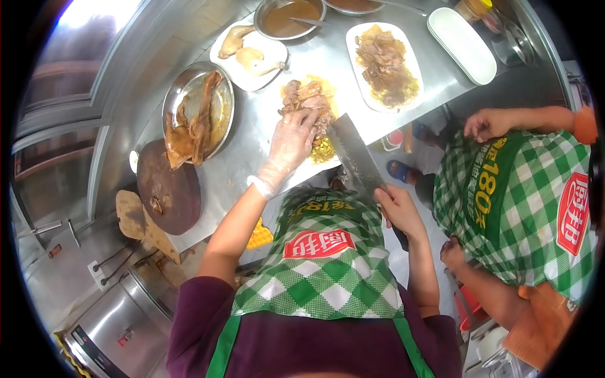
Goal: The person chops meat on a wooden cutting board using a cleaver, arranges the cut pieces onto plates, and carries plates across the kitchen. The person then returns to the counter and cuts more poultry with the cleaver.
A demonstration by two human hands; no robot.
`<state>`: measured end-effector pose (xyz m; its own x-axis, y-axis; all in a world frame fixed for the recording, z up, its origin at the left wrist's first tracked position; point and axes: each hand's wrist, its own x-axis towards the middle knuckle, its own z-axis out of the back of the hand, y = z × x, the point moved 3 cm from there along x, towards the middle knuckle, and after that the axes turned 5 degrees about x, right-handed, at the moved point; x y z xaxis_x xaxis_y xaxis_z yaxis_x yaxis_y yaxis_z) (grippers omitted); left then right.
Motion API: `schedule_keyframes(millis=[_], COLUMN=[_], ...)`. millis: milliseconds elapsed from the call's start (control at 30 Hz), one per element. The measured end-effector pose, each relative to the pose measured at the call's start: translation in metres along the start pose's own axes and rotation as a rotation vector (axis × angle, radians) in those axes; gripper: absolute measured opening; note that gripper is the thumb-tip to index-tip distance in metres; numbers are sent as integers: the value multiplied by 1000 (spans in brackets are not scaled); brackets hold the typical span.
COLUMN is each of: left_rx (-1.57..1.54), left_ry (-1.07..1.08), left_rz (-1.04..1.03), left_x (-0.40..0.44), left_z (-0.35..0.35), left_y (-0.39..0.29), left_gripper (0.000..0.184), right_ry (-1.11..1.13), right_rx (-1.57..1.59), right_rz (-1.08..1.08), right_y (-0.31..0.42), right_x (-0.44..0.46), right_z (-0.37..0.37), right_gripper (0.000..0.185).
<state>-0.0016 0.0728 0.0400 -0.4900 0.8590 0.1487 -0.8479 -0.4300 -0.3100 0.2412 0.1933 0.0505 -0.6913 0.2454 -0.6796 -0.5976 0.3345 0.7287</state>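
My left hand point(293, 142), in a clear plastic glove, rests with its fingers on the chopped meat point(310, 97) on a white plate, over yellow food. My right hand point(398, 211) is bare and wrapped round the handle of a wide cleaver point(356, 154). The cleaver's blade points up and left, its tip beside the meat. Right of this plate, another white plate point(418, 88) holds chopped meat. To the left, a metal tray point(229, 120) holds a browned roast bird point(195, 129). Behind it, pale poultry pieces point(251, 53) lie on a white plate point(220, 38).
A round dark chopping board point(169, 189) sits at the left of the steel table point(242, 157). Bowls of brown sauce point(290, 17) and stacked white plates point(462, 45) stand at the back. A co-worker in a checked apron point(523, 195) stands at the right, close to the table.
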Motion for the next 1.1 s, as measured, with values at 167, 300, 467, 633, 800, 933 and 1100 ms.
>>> schedule_keyframes(millis=[167, 300, 467, 633, 800, 933, 1100], left_rx=[-97, -109, -80, -414, -534, -202, -6], left_ry=[-229, 13, 149, -91, -249, 6, -24], left_rz=[33, -123, -165, 123, 347, 42, -1], left_x=[34, 50, 51, 26, 6, 11, 21], left_z=[5, 1, 13, 20, 23, 28, 20], left_y=[28, 42, 37, 53, 55, 37, 24], left_gripper=[28, 22, 28, 28, 21, 19, 19], right_ry=[-11, -4, -19, -48, -58, -40, -44], right_rx=[10, -32, -65, -5, 46, -7, -39], right_rz=[4, 48, 53, 50, 74, 94, 82], right_y=[-3, -4, 0, 2, 9, 11, 3], right_x=[0, 3, 0, -5, -2, 3, 5], right_z=[2, 2, -2, 0, -2, -6, -10], right_gripper=[28, 29, 29, 30, 30, 31, 33])
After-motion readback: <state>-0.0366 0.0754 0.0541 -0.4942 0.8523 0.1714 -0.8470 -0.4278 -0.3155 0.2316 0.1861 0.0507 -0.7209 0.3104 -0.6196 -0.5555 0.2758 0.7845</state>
